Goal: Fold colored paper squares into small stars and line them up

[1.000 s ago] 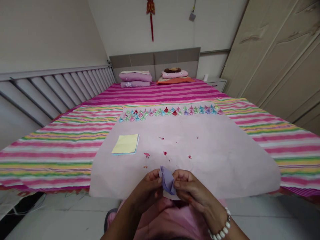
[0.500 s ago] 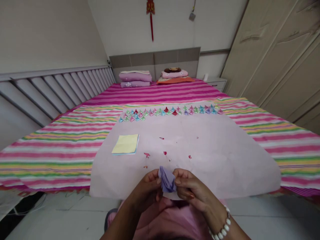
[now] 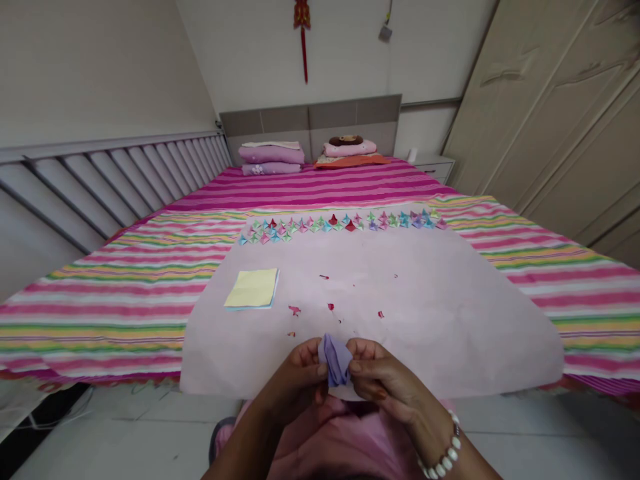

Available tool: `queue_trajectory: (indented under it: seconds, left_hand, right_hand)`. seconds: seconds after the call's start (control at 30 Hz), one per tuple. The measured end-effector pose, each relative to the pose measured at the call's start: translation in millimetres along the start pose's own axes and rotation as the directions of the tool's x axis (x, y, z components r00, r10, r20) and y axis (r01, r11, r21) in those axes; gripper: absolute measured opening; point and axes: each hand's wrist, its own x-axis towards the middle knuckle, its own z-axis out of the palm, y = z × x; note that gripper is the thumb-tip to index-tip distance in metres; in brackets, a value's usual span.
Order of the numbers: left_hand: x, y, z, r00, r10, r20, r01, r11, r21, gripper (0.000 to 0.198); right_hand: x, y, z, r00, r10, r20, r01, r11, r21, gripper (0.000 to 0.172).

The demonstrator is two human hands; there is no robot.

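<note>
A folded piece of purple origami paper (image 3: 336, 361) is held between my two hands, over the near edge of a large pale sheet (image 3: 440, 320). My left hand (image 3: 306, 373) pinches its left side, thumb in front. On the other side, my right hand (image 3: 376, 373) grips the paper between thumb and fingers, with the lower fingers curled in. The folds stand partly apart, showing a pocket in the middle. Left of centre on the sheet lies a stack of square paper (image 3: 253, 288), pale yellow on top with blue edges showing beneath.
Rows of small folded paper pieces (image 3: 334, 222) in several colours line the sheet's far side. Small red scraps (image 3: 295, 311) are scattered mid-sheet. The sheet lies on a striped bed cover (image 3: 125, 280); folded bedding (image 3: 271, 157) sits by the headboard. A railing (image 3: 125, 180) runs along the left.
The purple paper has turned slightly and its folds have spread, so the middle pocket shows more. Both hands keep their grip in nearly the same place.
</note>
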Motion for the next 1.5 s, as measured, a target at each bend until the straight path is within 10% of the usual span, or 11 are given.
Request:
queue_trajectory:
  seconds: [0.63, 0.87, 1.23, 1.37, 1.5]
  left_hand:
    - [-4.7, 10.1, 13.6, 0.994, 0.026, -0.102, 0.011, 0.937, 0.35, 0.018]
    - [-4.9, 17.8, 17.5, 0.961, 0.268, -0.065, -0.101, 0.562, 0.821, 0.011]
    - [-7.2, 20.1, 8.6, 0.923, 0.339, 0.183, -0.246, 0.154, 0.957, 0.006]
    - [-4.6, 20.5, 9.6, 0.936, 0.327, 0.132, -0.21, 0.218, 0.953, 0.009]
    - [-1.1, 14.7, 10.5, 0.963, 0.27, -0.027, -0.12, 0.514, 0.849, 0.013]
  right_hand:
    - [-1.3, -1.9, -0.5, 0.991, -0.1, -0.083, 0.093, 0.992, -0.089, 0.011]
    - [-1.9, -8.7, 0.6, 0.966, -0.259, 0.023, 0.255, 0.923, -0.289, 0.016]
    - [-6.2, -20.0, -1.5, 0.967, -0.247, 0.067, 0.219, 0.665, -0.714, 0.01]
    - [-4.7, -19.3, 1.1, 0.962, -0.269, 0.053, 0.212, 0.607, -0.766, 0.012]
    - [-1.4, -16.5, -1.0, 0.941, -0.337, 0.002, 0.219, 0.606, -0.765, 0.023]
